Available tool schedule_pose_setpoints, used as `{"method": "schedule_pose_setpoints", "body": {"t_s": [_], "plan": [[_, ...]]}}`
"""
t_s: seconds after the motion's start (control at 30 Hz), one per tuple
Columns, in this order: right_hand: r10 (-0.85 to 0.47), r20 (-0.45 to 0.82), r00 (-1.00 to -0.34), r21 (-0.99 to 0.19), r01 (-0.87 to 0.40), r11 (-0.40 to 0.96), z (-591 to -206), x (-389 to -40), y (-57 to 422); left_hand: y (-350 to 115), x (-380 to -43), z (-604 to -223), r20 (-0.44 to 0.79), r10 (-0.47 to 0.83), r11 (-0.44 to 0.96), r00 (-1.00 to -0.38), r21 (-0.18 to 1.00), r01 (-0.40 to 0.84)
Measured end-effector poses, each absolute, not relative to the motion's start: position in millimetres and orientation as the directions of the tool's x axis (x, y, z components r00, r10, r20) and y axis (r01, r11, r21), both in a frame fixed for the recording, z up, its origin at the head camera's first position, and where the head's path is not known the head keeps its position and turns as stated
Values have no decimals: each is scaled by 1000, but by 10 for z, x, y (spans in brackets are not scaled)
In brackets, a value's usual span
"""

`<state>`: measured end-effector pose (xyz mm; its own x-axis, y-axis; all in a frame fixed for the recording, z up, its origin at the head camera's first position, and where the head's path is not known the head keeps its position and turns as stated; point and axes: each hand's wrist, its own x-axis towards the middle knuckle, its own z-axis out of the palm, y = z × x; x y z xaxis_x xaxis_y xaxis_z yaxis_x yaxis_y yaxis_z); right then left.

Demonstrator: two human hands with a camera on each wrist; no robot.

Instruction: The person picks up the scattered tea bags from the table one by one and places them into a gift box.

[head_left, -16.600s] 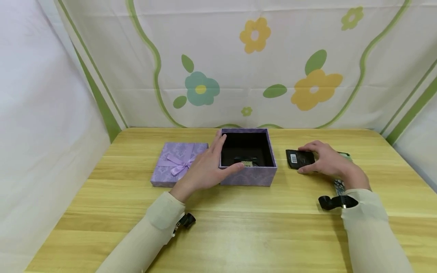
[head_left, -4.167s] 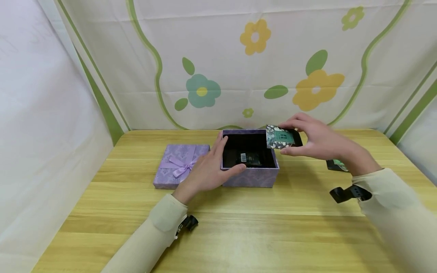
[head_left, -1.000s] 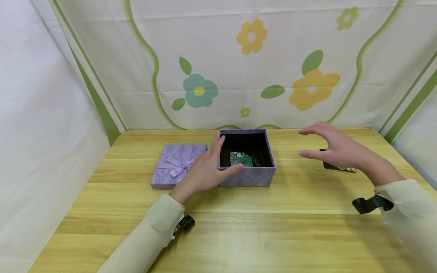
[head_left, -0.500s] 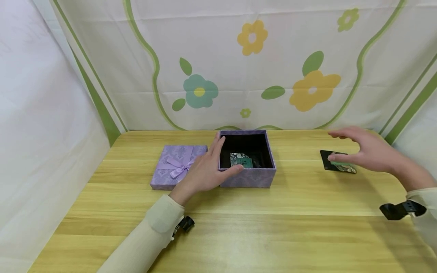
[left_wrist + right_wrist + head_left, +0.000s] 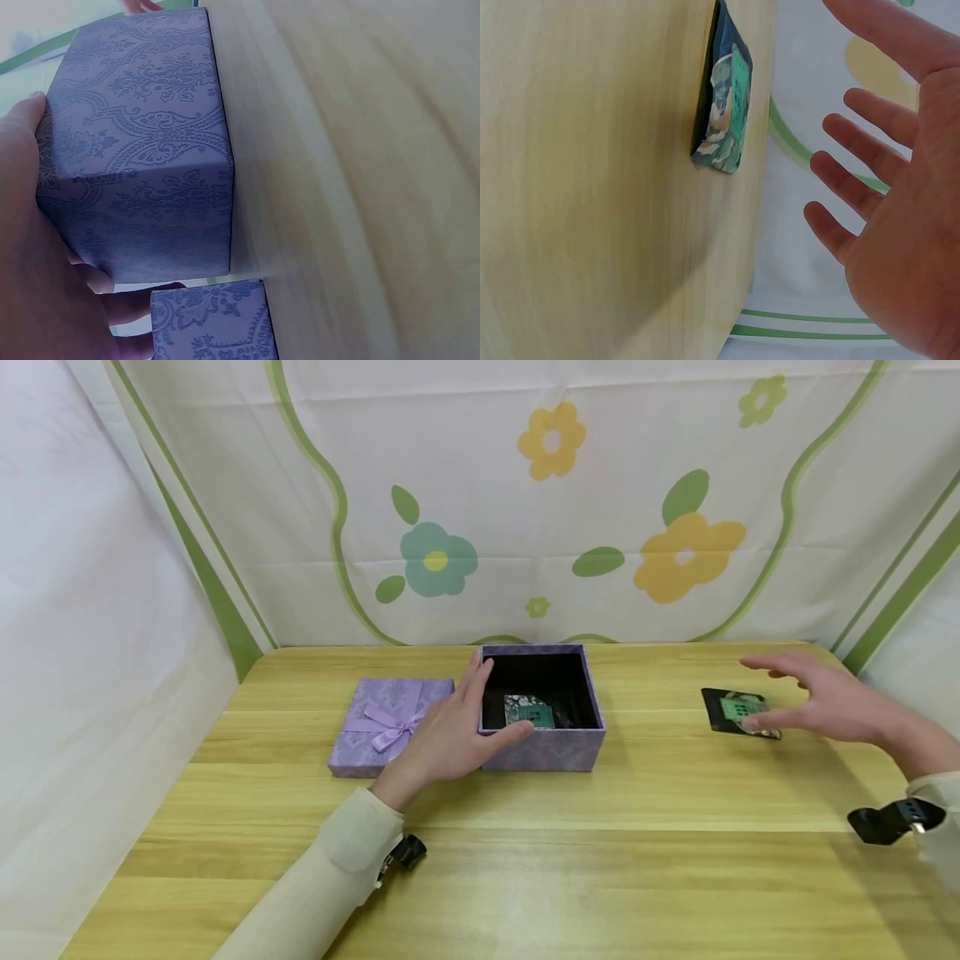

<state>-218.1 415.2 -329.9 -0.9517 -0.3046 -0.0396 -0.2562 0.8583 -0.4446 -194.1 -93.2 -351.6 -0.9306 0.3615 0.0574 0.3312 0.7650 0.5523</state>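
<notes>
A purple patterned gift box stands uncovered on the table, its inside black. My left hand rests against the box's left wall with straight fingers, the thumb lying over the front rim. In the left wrist view, the thumb touches the box's upper edge. Inside the box lies a flat sachet with a floral pattern and teal label; darker contents beside it are hard to make out. To the right, a black sachet with a green label lies on the table. My right hand hovers over its right end, fingers spread, holding nothing.
The purple lid with a ribbon bow lies left of the box, partly behind my left hand. A white floral curtain hangs along the table's back edge. The wooden table extends in front.
Over the last second my right hand has moved right, from above and left of the black sachet to its right end. Earlier it carried the floral sachet, now inside the box. My left hand stays put.
</notes>
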Motion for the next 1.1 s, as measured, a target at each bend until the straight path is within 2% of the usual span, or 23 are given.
{"method": "schedule_pose_setpoints", "body": {"t_s": [0.3,0.7,1.1], "plan": [[-311,-87,-946,-476,-235,847,-3427,-2214,4239,-933,-1942,-3514,55,358,765,-932,554,327],[-326,-110,-939,-461,-242,853,-3622,-2303,4255,-930,-1939,-3514,63,357,767,-932,550,331],[-323,-131,-937,-367,-257,894,-3655,-2391,4180,-930,-1935,-3502,49,363,770,-930,546,329]]}}
